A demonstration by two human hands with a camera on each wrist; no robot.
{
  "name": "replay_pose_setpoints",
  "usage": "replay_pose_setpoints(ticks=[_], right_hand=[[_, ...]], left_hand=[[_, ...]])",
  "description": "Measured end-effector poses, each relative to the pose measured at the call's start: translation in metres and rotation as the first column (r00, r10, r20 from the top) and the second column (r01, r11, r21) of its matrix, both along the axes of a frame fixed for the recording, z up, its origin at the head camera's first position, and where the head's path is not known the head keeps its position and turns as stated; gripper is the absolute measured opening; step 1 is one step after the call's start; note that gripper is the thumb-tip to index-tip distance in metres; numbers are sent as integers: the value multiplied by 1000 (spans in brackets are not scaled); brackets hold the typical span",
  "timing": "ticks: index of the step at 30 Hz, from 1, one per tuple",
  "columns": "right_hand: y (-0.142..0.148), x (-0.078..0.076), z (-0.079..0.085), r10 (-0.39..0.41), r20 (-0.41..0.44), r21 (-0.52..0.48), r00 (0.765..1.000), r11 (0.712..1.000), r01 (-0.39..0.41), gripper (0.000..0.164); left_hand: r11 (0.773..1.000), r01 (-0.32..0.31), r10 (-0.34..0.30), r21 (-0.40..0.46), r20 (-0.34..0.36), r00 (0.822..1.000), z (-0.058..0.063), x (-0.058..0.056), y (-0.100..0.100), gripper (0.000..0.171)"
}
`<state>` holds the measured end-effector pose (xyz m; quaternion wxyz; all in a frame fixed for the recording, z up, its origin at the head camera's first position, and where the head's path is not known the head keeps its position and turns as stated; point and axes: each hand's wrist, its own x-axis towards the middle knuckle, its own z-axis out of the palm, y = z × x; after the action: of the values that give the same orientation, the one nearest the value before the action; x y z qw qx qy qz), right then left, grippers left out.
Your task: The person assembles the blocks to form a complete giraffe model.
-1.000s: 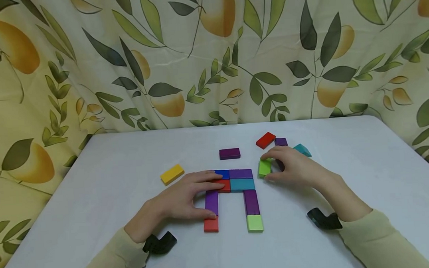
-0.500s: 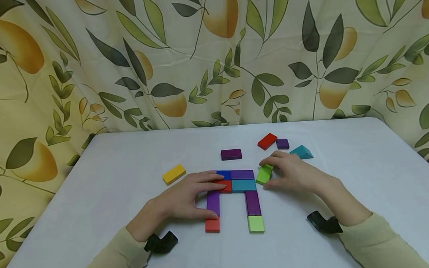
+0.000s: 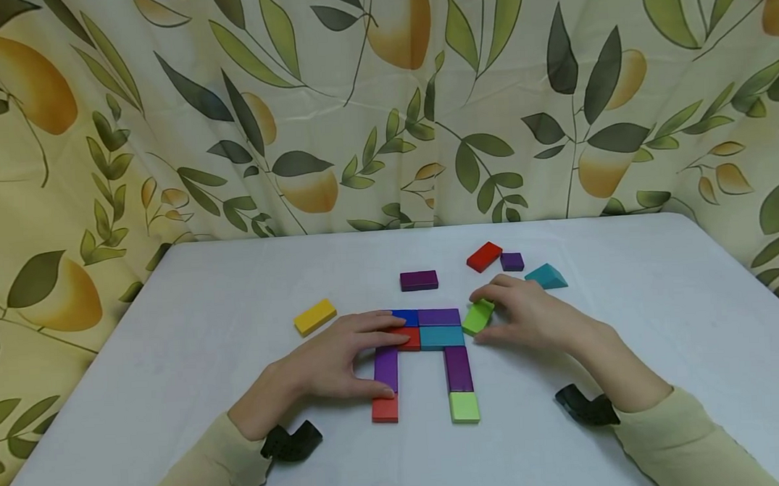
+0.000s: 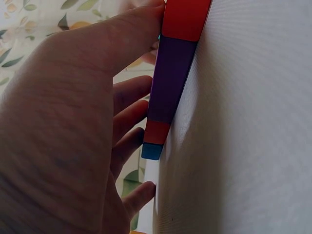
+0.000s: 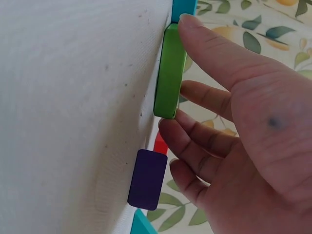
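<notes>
My right hand pinches a green block by its ends, thumb near and fingers far. The green block lies tilted beside the teal block. In the right wrist view, the green block is low against the table. Flat blocks form an arch: a blue block and violet block on top, a red block below, with purple legs ending in red and light green blocks. Over its left side my left hand rests with extended fingers, thumb on the lower red block.
Loose blocks lie behind the arch: a yellow block at left, a dark purple block in the middle. Farther right are a red block, a small purple block and a teal triangular block. A patterned curtain hangs behind the table.
My right hand has drawn the green block toward the arch and turned it, bringing it close to the teal block's right end. The left hand stays in place.
</notes>
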<state>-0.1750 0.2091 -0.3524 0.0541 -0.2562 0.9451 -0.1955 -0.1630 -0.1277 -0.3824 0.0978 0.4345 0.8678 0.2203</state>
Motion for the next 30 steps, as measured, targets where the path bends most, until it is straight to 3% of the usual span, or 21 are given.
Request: replay_pose_setpoints(ticks=[30], right_hand=[[1,1,3,9,-19,-10,1000,1000,-9,56]], left_hand=[[1000,21,-20,21,-10,1000,-1,-1,-2,68]])
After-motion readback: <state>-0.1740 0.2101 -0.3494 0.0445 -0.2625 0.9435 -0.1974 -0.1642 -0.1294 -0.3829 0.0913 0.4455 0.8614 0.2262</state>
